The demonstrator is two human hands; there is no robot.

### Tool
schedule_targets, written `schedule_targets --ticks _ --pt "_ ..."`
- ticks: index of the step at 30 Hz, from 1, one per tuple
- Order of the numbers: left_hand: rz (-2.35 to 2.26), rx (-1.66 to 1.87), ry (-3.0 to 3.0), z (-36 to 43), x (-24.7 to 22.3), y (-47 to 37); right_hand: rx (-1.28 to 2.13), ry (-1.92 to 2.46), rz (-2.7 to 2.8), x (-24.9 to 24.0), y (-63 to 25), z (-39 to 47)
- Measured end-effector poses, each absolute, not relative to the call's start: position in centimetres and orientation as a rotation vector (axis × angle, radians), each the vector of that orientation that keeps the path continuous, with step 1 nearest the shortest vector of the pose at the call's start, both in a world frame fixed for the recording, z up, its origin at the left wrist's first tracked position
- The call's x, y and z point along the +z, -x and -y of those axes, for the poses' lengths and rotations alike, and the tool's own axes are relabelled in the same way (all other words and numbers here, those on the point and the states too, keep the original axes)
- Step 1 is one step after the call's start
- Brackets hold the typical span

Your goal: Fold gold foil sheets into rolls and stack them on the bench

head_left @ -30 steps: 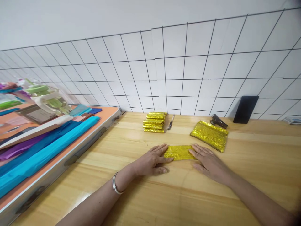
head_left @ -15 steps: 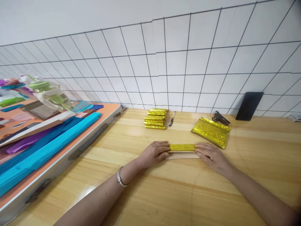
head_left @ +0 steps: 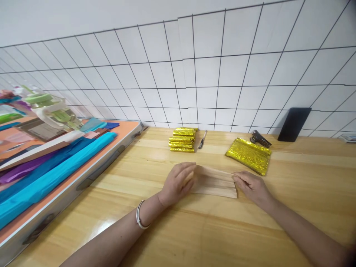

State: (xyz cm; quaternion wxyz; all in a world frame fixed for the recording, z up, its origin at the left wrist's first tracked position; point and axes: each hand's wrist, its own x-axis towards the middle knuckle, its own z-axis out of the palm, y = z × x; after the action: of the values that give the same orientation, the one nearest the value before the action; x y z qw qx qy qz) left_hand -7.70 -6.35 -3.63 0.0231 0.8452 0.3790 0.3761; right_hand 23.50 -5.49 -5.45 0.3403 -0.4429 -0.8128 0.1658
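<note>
A pale tan creased sheet lies low over the wooden table between my hands, its folds running left to right. My right hand pinches its upper right corner. At the sheet's left end is my left hand, fingers curved and slightly blurred; whether they grip the edge is unclear. Behind my left hand sits a stack of gold foil strips, with a slim pen-like tool beside it. A flat gold foil piece rests beyond my right hand, touching a dark clip.
A black phone-like slab leans on the tiled wall at the right. On the left, an orange-topped case bears blue rolled paper, purple paper and a green-lidded bottle. Its edge runs along the wooden table.
The narrow gold-faced strip between my hands has been opened out or turned, and its tan side now shows. My left hand has lifted slightly and its fingers have changed position.
</note>
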Motion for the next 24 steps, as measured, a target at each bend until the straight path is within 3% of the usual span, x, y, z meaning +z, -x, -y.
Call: schedule_targets --ticks 4,8,24 --pt "-0.84 0.826 -2.861 7.0 -3.0 7.3 0.444 1.15 2.115 -5.3 -23.6 5.6" --pt "-0.819 0.502 -2.885 6.9 -2.5 6.6 0.521 1.167 2.069 -5.0 -23.6 5.7" --pt "-0.827 0.46 -3.019 6.6 -3.4 5.7 0.834 1.399 1.917 -2.6 -23.5 2.1"
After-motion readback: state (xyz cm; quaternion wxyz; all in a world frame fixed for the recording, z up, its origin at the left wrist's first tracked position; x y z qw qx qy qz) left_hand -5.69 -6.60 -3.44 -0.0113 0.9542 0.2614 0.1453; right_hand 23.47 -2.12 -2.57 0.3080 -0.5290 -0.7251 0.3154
